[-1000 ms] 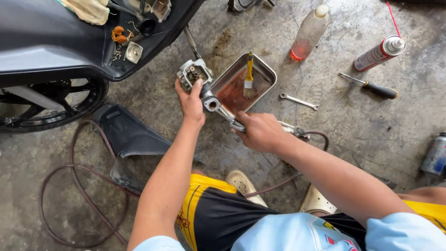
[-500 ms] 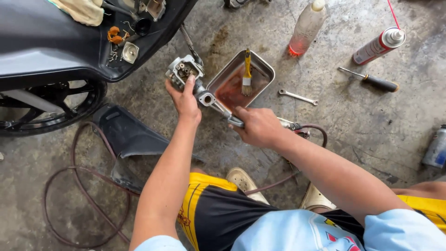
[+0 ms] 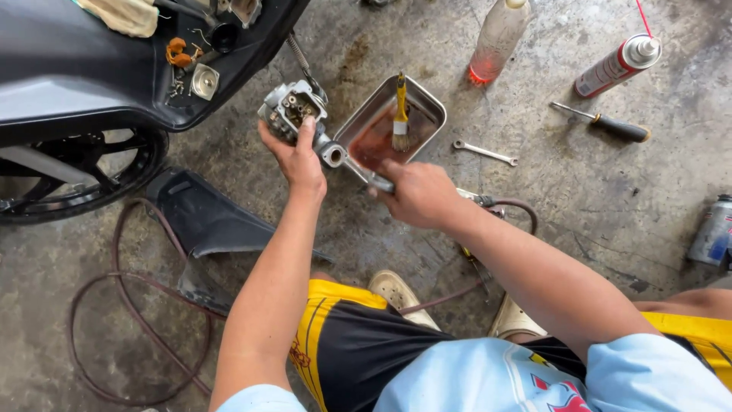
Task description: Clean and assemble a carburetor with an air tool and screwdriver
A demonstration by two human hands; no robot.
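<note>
Carburetor gripped in left hand, held up beside the metal tray, open side toward the camera. Right hand clamps an air-gun nozzle aimed at its port, hose trailing on the floor.

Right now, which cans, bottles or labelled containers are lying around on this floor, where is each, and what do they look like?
Spray can: upper right, lying on the concrete, red and white, thin red straw at the nozzle.
Plastic bottle: top centre, clear, a little red liquid at the bottom.
Second can: right edge, blue-grey, partly cut off.
No signs or screens show.
</note>
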